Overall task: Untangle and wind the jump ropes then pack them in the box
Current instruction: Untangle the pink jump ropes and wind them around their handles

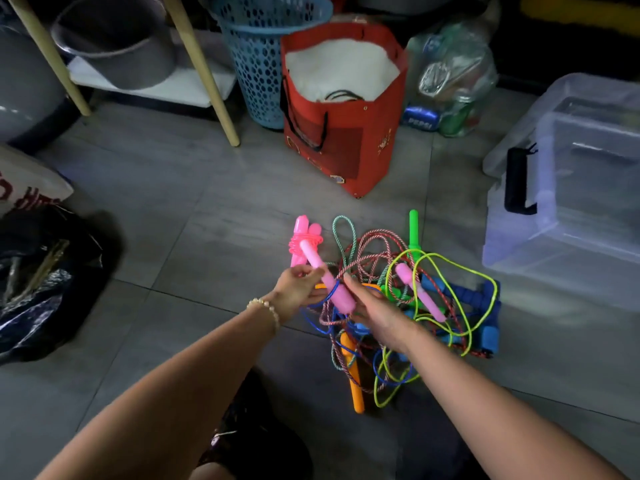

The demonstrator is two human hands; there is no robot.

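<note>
Grips pale pink plastic handle (323,271) in left hand (299,287) and right hand (379,315); risks cinching tangled multicoloured ropes (398,296) if tugged.

A household storage corner with a grey tiled floor (173,220). A blue plastic laundry basket (259,64), a grey bucket (117,53) on a low white shelf (166,88), a red shopping bag (346,143), a bag of empty bottles and cans (453,81) and a clear storage box (571,237) crowd the edges.
</note>
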